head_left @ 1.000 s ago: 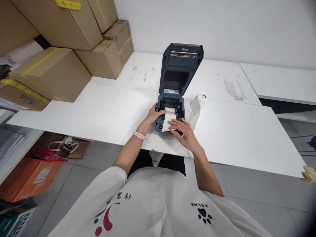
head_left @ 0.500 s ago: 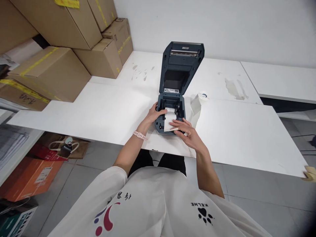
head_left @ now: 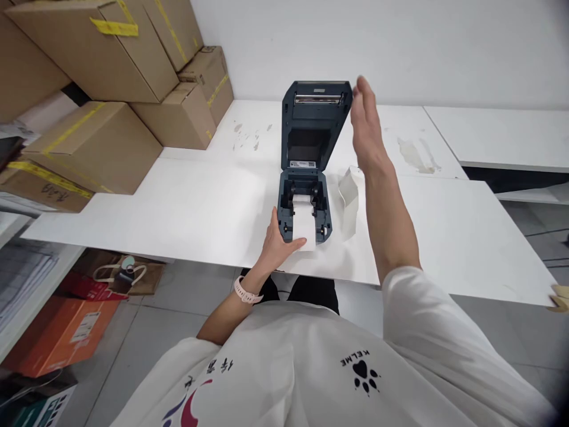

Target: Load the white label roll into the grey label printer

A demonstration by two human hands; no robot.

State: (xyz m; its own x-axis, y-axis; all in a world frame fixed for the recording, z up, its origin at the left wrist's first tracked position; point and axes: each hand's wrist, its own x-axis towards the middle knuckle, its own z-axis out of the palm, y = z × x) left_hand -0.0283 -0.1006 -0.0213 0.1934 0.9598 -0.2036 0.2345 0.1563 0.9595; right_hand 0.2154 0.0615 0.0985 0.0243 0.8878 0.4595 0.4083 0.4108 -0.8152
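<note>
A dark blue-grey label printer (head_left: 328, 204) stands on the white table with its lid (head_left: 287, 127) tilted up. From its roll compartment a strip of white label paper (head_left: 304, 222) runs forward over the front edge. My left hand (head_left: 276, 246) is at the printer's front left corner, fingers along the side and thumb pressing the paper's front end. Beside the upper right edge of the lid is my right hand (head_left: 367, 127), its fingers stretched out and holding nothing. Whether its fingertips touch the lid I cannot tell.
A loose curled strip of white paper (head_left: 349, 204) lies on the table (head_left: 213, 204) right of the printer. Cardboard boxes (head_left: 95, 145) are stacked at the back left. Below on the left are an orange box (head_left: 66, 335) and a paper bag (head_left: 151, 276).
My right hand has let go of the paper and risen to the lid's upper right edge. My left hand has slid toward the printer's front, thumb on the paper. The paper now lies over the front edge.
</note>
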